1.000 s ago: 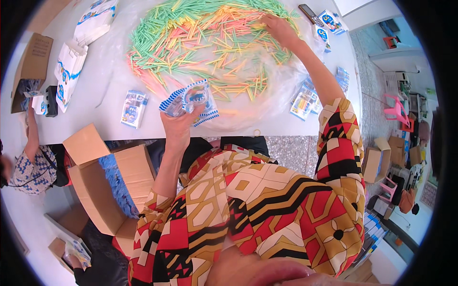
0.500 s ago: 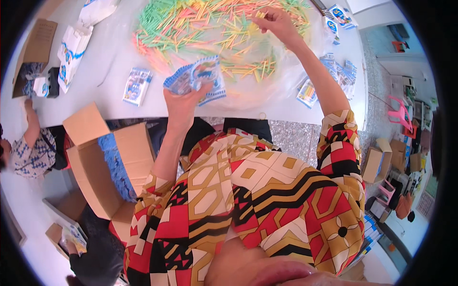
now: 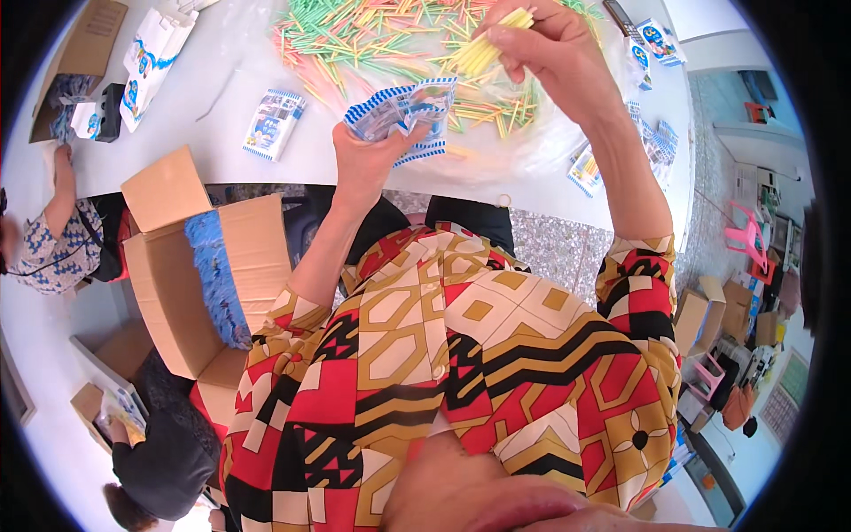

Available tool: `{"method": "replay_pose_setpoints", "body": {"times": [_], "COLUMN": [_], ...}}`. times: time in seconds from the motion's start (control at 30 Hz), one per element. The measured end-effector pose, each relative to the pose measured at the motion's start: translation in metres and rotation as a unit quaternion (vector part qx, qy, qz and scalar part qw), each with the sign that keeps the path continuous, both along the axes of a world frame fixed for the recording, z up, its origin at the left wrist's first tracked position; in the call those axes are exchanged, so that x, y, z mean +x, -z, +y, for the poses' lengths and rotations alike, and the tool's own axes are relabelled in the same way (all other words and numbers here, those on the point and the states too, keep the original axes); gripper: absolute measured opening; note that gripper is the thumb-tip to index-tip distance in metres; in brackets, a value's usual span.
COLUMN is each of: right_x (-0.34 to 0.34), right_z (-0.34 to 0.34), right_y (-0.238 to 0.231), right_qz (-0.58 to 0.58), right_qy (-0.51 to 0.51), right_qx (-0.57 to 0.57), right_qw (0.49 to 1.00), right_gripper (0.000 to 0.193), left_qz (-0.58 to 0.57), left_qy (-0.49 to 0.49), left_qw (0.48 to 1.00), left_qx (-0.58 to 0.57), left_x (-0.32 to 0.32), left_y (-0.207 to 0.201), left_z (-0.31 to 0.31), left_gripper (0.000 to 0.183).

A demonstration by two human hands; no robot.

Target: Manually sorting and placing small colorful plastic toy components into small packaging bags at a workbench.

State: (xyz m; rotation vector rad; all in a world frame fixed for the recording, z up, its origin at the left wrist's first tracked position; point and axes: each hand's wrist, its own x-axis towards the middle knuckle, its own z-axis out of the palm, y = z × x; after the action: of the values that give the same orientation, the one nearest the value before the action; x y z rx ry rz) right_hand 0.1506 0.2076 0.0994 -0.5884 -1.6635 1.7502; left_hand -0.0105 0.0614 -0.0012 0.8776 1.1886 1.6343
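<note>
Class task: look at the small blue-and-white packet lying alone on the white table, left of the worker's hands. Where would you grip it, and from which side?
Grip the lone packet by its near short edge, coming from the table's front edge. It lies flat with bare table all round, so nothing blocks a thumb-over, fingers-under pinch; the left hand is closest but holds another packet.

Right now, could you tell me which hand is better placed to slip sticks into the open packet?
The right hand, I would say. It already pinches a bundle of yellow sticks just above and right of the blue-and-white packet, while the left hand is occupied gripping that packet from below.
</note>
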Motion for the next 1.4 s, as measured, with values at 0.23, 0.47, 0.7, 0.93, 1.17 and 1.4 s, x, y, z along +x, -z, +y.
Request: {"method": "replay_pose_setpoints", "body": {"times": [0.23,0.47,0.7,0.93,1.17,1.4], "right_x": [-0.007,-0.01,-0.009,-0.009,-0.004,0.01], "right_z": [-0.013,-0.015,-0.025,-0.032,-0.024,-0.028], "right_y": [0.001,0.003,0.005,-0.004,-0.015,0.056], "right_qz": [-0.024,-0.086,-0.153,-0.139,-0.057,-0.05], "right_qy": [-0.092,-0.093,-0.125,-0.095,-0.001,-0.044], "right_qx": [-0.064,-0.022,0.14,0.221,0.074,0.097], "right_qw": [0.993,0.992,0.97,0.961,0.996,0.993], "right_gripper": [0.005,0.007,0.008,0.017,0.023,0.02], "left_qz": [-0.012,0.051,0.037,-0.014,-0.05,-0.048], "left_qy": [0.011,0.004,0.013,0.015,0.008,0.042], "left_qw": [1.0,0.998,0.999,1.0,0.999,0.998], "left_qx": [-0.006,-0.039,-0.018,-0.018,0.007,-0.016], "left_x": [0.0,-0.005,-0.003,0.0,0.001,0.003], "left_y": [0.0,0.007,0.008,0.0,-0.006,-0.008], "left_z": [0.002,-0.001,0.0,0.003,0.006,0.007], "left_gripper": [0.034,0.029,0.026,0.035,0.028,0.031]}}
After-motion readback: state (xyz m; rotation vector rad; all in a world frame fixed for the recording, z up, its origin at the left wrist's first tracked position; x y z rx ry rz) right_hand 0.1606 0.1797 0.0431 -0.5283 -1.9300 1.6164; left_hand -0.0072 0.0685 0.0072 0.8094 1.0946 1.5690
